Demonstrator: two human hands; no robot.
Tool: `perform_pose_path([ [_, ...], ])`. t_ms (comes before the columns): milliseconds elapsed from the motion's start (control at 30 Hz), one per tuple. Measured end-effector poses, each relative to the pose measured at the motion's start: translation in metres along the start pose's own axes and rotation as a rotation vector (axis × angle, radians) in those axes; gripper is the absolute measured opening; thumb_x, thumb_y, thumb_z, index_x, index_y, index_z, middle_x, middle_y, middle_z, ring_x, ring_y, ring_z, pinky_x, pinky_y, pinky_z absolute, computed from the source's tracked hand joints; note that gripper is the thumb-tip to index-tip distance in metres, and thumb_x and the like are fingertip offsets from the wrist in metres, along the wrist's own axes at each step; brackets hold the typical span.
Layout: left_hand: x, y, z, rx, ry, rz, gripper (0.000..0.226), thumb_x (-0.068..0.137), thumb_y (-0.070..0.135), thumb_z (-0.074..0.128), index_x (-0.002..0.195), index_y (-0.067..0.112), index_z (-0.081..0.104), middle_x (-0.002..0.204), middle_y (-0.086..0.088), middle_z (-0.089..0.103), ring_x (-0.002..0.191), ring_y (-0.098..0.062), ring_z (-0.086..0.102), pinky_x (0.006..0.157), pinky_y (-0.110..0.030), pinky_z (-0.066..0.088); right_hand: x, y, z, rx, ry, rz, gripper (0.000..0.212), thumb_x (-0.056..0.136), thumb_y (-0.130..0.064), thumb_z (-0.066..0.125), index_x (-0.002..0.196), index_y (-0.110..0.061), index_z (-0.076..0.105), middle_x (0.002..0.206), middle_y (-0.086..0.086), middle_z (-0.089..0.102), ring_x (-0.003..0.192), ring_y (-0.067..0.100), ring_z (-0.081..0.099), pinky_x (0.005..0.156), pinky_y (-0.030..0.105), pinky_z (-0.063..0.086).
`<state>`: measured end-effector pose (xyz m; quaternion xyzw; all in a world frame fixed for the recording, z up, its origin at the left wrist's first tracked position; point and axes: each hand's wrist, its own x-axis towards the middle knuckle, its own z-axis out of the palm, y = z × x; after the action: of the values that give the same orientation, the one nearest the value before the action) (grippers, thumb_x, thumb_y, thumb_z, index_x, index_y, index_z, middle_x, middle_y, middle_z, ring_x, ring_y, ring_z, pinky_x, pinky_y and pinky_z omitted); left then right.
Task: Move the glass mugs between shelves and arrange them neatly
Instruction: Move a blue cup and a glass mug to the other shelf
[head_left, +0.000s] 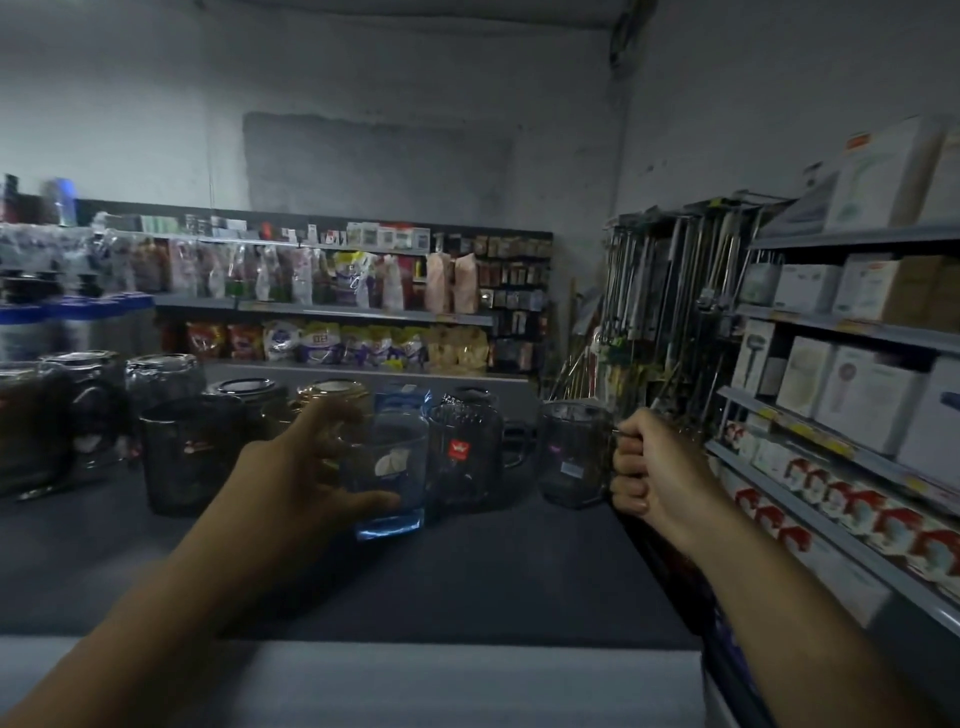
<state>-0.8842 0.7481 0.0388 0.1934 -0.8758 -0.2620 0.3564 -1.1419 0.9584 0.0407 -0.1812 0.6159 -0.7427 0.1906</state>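
I am seeing the left hand (304, 467) wrapping a blue-tinted glass (389, 501) on the dark shelf (467, 571) — the right hand (649, 467) is clenching a glass mug (571, 452) by its handle at the shelf's right edge. Between them a ribbed mug (462, 457) is standing; beyond, packaged goods (337, 343) are sitting in rows.

Right grip (643, 467) on mug (571, 447) (by handle)

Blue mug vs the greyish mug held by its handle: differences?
Tint: the blue mug is blue-tinted; the grey mug is smoky, without colour.
Grip: the left hand wraps the blue mug's body; the right hand grips the grey mug by its handle.
Label: the blue mug carries a pale sticker, the grey mug a small bluish one.
Shared: both are glass, upright, each held by one hand.
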Motion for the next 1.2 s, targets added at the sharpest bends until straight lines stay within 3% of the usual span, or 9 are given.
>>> perform_pose_path([
  [100, 0.001, -0.001, 0.002, 0.141, 0.026, 0.031, 0.084, 0.051, 0.063, 0.08, 0.127, 0.042, 0.05, 0.083, 0.013, 0.068, 0.074, -0.003, 0.068, 0.072, -0.024, 0.058, 0.013, 0.002, 0.003, -0.069, -0.008, -0.009, 0.043, 0.095, -0.021, 0.045, 0.055, -0.027, 0.032, 0.052, -0.006, 0.025, 0.042, 0.013, 0.018, 0.043, 0.025, 0.014],
  [200, 0.004, -0.006, 0.004, 0.268, 0.015, 0.045, 0.078, 0.061, 0.06, 0.081, 0.13, 0.036, 0.054, 0.073, 0.01, 0.062, 0.064, -0.003, 0.06, 0.059, -0.018, 0.045, 0.023, 0.004, 0.005, -0.154, -0.001, -0.012, 0.035, 0.093, -0.024, 0.045, 0.059, -0.025, 0.036, 0.053, -0.006, 0.03, 0.041, 0.012, 0.022, 0.039, 0.022, 0.015],
  [400, 0.003, -0.003, 0.004, 0.245, 0.065, 0.025, 0.083, 0.05, 0.072, 0.064, 0.125, 0.038, 0.056, 0.1, 0.006, 0.06, 0.076, -0.012, 0.063, 0.073, -0.029, 0.054, 0.029, 0.011, 0.016, -0.171, 0.073, -0.116, 0.023, 0.098, -0.025, 0.047, 0.075, -0.022, 0.045, 0.059, -0.004, 0.036, 0.041, 0.012, 0.031, 0.041, 0.02, 0.016],
  [600, 0.004, -0.01, 0.007, 0.224, 0.038, 0.02, 0.07, 0.072, 0.032, 0.087, 0.132, 0.034, 0.051, 0.094, 0.01, 0.068, 0.073, 0.0, 0.065, 0.065, -0.015, 0.048, 0.038, 0.019, 0.023, -0.175, 0.133, -0.188, 0.014, 0.1, -0.024, 0.049, 0.095, -0.019, 0.06, 0.084, 0.007, 0.06, 0.046, 0.016, 0.048, 0.037, 0.021, 0.027],
  [733, 0.007, -0.011, 0.009, 0.197, 0.019, -0.019, 0.068, 0.079, 0.023, 0.083, 0.135, 0.035, 0.048, 0.096, 0.007, 0.072, 0.076, -0.002, 0.067, 0.07, -0.016, 0.05, 0.041, 0.027, 0.025, -0.154, 0.119, -0.177, 0.014, 0.101, -0.026, 0.051, 0.106, -0.016, 0.06, 0.1, 0.009, 0.065, 0.046, 0.018, 0.052, 0.039, 0.025, 0.033],
  [867, 0.011, -0.009, 0.012, 0.237, 0.018, 0.01, 0.064, 0.083, 0.022, 0.08, 0.137, 0.03, 0.047, 0.099, 0.003, 0.075, 0.071, -0.002, 0.063, 0.067, -0.013, 0.048, 0.039, 0.031, 0.026, -0.231, 0.115, -0.208, 0.006, 0.1, -0.018, 0.051, 0.105, -0.018, 0.052, 0.099, 0.006, 0.062, 0.051, 0.02, 0.058, 0.045, 0.03, 0.038],
  [967, 0.013, -0.006, 0.012, 0.302, 0.011, -0.006, 0.067, 0.085, 0.027, 0.078, 0.143, 0.028, 0.043, 0.096, -0.001, 0.075, 0.076, -0.011, 0.065, 0.075, -0.025, 0.055, 0.037, 0.033, 0.026, -0.339, 0.078, -0.226, 0.029, 0.095, -0.014, 0.054, 0.119, -0.026, 0.043, 0.098, 0.009, 0.064, 0.056, 0.019, 0.063, 0.048, 0.031, 0.042],
  [1067, 0.016, -0.007, 0.015, 0.365, 0.008, 0.013, 0.069, 0.087, 0.031, 0.076, 0.145, 0.028, 0.04, 0.085, 0.0, 0.074, 0.07, -0.008, 0.064, 0.071, -0.023, 0.051, 0.035, 0.032, 0.024, -0.35, 0.014, -0.237, 0.049, 0.092, -0.013, 0.06, 0.135, -0.023, 0.04, 0.104, 0.009, 0.062, 0.053, 0.016, 0.058, 0.047, 0.03, 0.043],
  [1200, 0.021, -0.009, 0.015, 0.397, 0.017, 0.062, 0.067, 0.085, 0.034, 0.077, 0.143, 0.027, 0.043, 0.086, 0.0, 0.074, 0.071, -0.009, 0.066, 0.07, -0.026, 0.055, 0.033, 0.03, 0.023, -0.362, -0.038, -0.254, 0.062, 0.086, -0.022, 0.077, 0.133, -0.03, 0.037, 0.114, 0.001, 0.056, 0.067, 0.021, 0.057, 0.058, 0.035, 0.047],
])
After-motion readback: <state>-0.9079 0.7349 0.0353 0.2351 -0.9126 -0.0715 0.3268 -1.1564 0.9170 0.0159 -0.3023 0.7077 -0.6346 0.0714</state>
